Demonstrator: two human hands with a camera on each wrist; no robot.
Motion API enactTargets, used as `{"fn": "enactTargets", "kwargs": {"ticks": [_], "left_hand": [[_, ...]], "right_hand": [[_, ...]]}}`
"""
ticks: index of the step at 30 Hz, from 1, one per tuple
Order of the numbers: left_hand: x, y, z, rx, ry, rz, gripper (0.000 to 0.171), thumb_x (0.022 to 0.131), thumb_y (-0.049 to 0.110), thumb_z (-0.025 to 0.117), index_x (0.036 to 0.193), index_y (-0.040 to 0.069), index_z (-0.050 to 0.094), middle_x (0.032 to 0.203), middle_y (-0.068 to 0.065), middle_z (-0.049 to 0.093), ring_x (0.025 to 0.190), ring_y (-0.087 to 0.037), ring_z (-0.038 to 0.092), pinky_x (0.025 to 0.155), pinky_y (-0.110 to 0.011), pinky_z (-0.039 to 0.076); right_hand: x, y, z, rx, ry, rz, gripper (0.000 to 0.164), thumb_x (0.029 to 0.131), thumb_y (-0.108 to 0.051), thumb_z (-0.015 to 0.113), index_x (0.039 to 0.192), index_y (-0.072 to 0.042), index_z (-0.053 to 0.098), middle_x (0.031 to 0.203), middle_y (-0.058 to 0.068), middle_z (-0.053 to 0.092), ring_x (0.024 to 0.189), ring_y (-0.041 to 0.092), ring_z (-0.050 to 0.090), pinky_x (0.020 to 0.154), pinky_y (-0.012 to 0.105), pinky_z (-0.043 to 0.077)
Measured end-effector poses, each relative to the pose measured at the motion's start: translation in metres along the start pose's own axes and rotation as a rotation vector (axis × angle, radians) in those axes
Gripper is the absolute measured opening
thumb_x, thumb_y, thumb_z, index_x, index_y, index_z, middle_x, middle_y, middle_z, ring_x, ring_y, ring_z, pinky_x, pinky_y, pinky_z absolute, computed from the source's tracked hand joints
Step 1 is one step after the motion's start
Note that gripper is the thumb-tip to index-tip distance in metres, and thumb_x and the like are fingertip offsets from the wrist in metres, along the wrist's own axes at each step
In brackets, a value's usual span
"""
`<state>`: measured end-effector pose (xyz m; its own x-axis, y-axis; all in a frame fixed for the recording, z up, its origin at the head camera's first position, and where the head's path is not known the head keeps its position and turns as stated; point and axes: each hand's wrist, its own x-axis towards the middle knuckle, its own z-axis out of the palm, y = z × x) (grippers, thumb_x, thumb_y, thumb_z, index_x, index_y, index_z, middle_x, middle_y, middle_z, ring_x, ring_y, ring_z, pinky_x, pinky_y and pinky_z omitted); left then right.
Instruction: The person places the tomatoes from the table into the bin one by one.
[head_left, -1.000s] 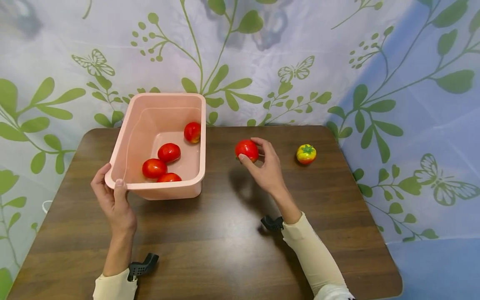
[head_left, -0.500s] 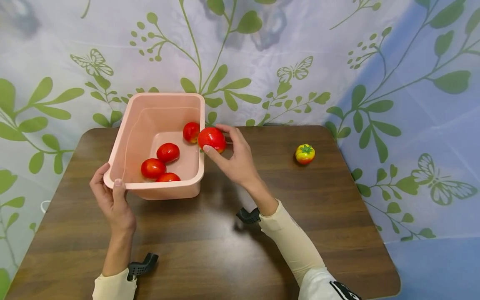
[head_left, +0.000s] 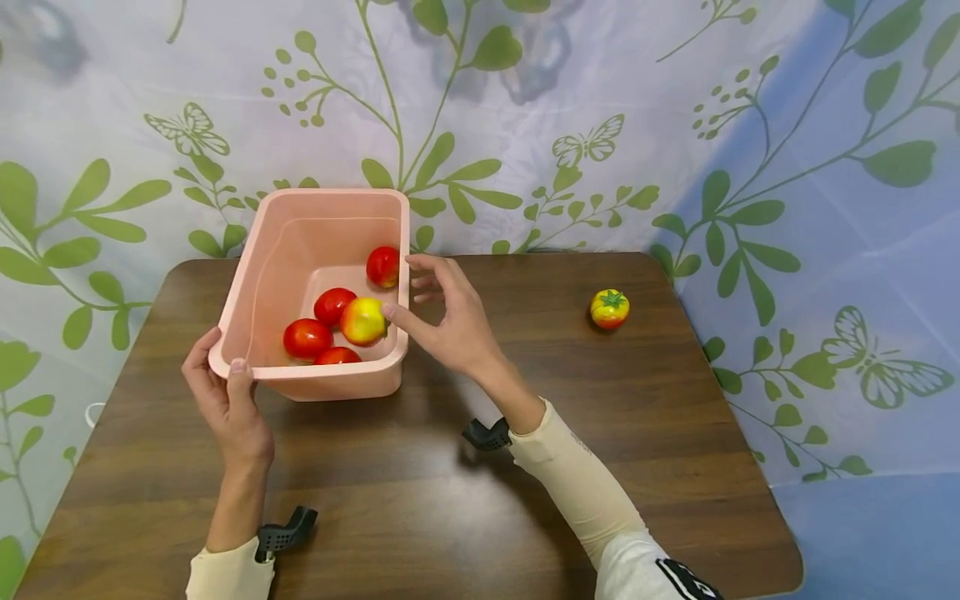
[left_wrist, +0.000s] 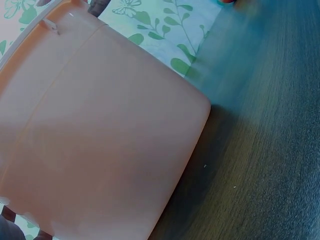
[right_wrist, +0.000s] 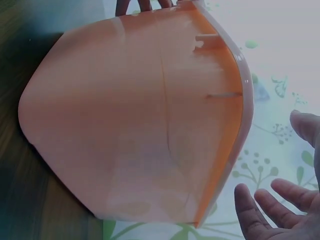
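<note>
A pink plastic bin (head_left: 307, 375) stands at the left of the table, and my left hand (head_left: 236, 417) grips its near left corner, thumb over the rim. Several red tomatoes (head_left: 307, 338) lie inside, along with a yellow-and-red tomato (head_left: 363, 322) near the right wall; whether that one has settled I cannot tell. My right hand (head_left: 457, 325) is by the bin's right rim, fingers spread and holding nothing. In the right wrist view, those fingers (right_wrist: 247, 210) stand apart from the bin. The left wrist view shows mostly the bin's outer wall (left_wrist: 100, 125).
Another yellow-and-red tomato (head_left: 610, 309) with a green leafy top sits on the right part of the brown wooden table (head_left: 420, 517). Behind the table hangs a leaf-patterned cloth (head_left: 480, 125).
My right hand has carried a tomato leftward to the bin and let it go over the right rim; it now shows its yellow side inside. My left hand has stayed on the corner.
</note>
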<state>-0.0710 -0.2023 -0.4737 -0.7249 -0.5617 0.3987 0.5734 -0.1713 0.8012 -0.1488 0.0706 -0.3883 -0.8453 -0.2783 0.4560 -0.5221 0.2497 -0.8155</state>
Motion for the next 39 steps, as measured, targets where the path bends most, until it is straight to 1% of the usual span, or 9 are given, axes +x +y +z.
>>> {"fn": "enactTargets", "kwargs": {"ticks": [5, 8, 13, 19, 24, 28, 33, 36, 39], "left_hand": [[0.001, -0.001, 0.0, -0.015, 0.003, 0.009, 0.051, 0.101, 0.004, 0.05, 0.152, 0.001, 0.046, 0.151, -0.019, 0.05, 0.137, -0.035, 0.05, 0.105, -0.031, 0.056], [0.001, -0.001, 0.0, -0.013, 0.0, 0.012, 0.051, 0.101, 0.004, 0.05, 0.152, 0.001, 0.046, 0.151, -0.019, 0.05, 0.137, -0.035, 0.05, 0.104, -0.031, 0.057], [0.0, -0.001, -0.001, -0.009, -0.004, 0.019, 0.051, 0.101, 0.005, 0.051, 0.152, 0.001, 0.046, 0.152, -0.02, 0.049, 0.138, -0.036, 0.05, 0.106, -0.03, 0.057], [0.0, -0.001, -0.001, -0.003, 0.001, 0.015, 0.052, 0.1, 0.006, 0.052, 0.152, 0.001, 0.046, 0.152, -0.02, 0.049, 0.139, -0.036, 0.05, 0.106, -0.03, 0.057], [0.0, -0.001, 0.0, -0.025, 0.007, 0.016, 0.052, 0.1, 0.005, 0.052, 0.152, 0.0, 0.046, 0.151, -0.02, 0.049, 0.137, -0.035, 0.051, 0.103, -0.032, 0.057], [0.0, -0.001, 0.0, -0.027, 0.002, 0.015, 0.052, 0.1, 0.005, 0.052, 0.152, 0.0, 0.046, 0.151, -0.02, 0.048, 0.137, -0.035, 0.05, 0.104, -0.031, 0.057], [0.0, -0.002, 0.0, -0.017, 0.001, 0.017, 0.052, 0.1, 0.005, 0.051, 0.152, 0.0, 0.046, 0.152, -0.02, 0.048, 0.137, -0.035, 0.05, 0.104, -0.031, 0.057], [0.0, -0.002, 0.0, -0.016, 0.004, 0.019, 0.052, 0.1, 0.006, 0.052, 0.152, 0.0, 0.046, 0.152, -0.02, 0.048, 0.137, -0.035, 0.05, 0.104, -0.032, 0.057], [0.0, -0.003, 0.0, -0.017, 0.004, 0.019, 0.052, 0.1, 0.006, 0.052, 0.152, 0.001, 0.047, 0.152, -0.02, 0.048, 0.137, -0.035, 0.05, 0.104, -0.032, 0.057]], "right_hand": [[-0.001, 0.004, -0.005, 0.005, 0.018, 0.016, 0.059, 0.094, -0.03, 0.083, 0.144, -0.01, 0.059, 0.139, 0.01, 0.062, 0.118, 0.03, 0.067, 0.097, 0.041, 0.063], [-0.002, 0.005, -0.006, 0.002, 0.023, 0.027, 0.057, 0.095, -0.03, 0.082, 0.144, -0.013, 0.059, 0.14, 0.007, 0.062, 0.119, 0.028, 0.067, 0.096, 0.039, 0.063], [-0.004, 0.007, -0.006, -0.006, 0.018, 0.037, 0.057, 0.095, -0.03, 0.082, 0.144, -0.012, 0.059, 0.139, 0.007, 0.063, 0.118, 0.022, 0.067, 0.095, 0.037, 0.063], [-0.005, 0.01, -0.006, 0.003, 0.019, 0.038, 0.057, 0.095, -0.029, 0.082, 0.144, -0.012, 0.059, 0.14, 0.007, 0.062, 0.119, 0.027, 0.067, 0.097, 0.042, 0.064], [-0.006, 0.012, -0.007, 0.006, 0.023, 0.055, 0.055, 0.096, -0.03, 0.081, 0.144, -0.014, 0.059, 0.143, 0.005, 0.062, 0.118, 0.025, 0.068, 0.098, 0.048, 0.063], [-0.007, 0.016, -0.009, -0.005, 0.026, 0.065, 0.054, 0.096, -0.031, 0.08, 0.144, -0.015, 0.059, 0.144, 0.004, 0.062, 0.119, 0.025, 0.068, 0.098, 0.043, 0.064], [-0.009, 0.024, -0.014, -0.016, 0.037, 0.071, 0.054, 0.097, -0.031, 0.08, 0.144, -0.016, 0.06, 0.143, 0.004, 0.062, 0.119, 0.022, 0.068, 0.097, 0.037, 0.063], [-0.01, 0.029, -0.019, -0.02, 0.048, 0.078, 0.053, 0.097, -0.031, 0.08, 0.144, -0.017, 0.06, 0.142, 0.004, 0.062, 0.119, 0.02, 0.069, 0.098, 0.036, 0.063], [-0.012, 0.035, -0.025, -0.023, 0.059, 0.088, 0.053, 0.097, -0.03, 0.081, 0.144, -0.017, 0.06, 0.142, 0.004, 0.062, 0.121, 0.021, 0.069, 0.099, 0.037, 0.063]]}}
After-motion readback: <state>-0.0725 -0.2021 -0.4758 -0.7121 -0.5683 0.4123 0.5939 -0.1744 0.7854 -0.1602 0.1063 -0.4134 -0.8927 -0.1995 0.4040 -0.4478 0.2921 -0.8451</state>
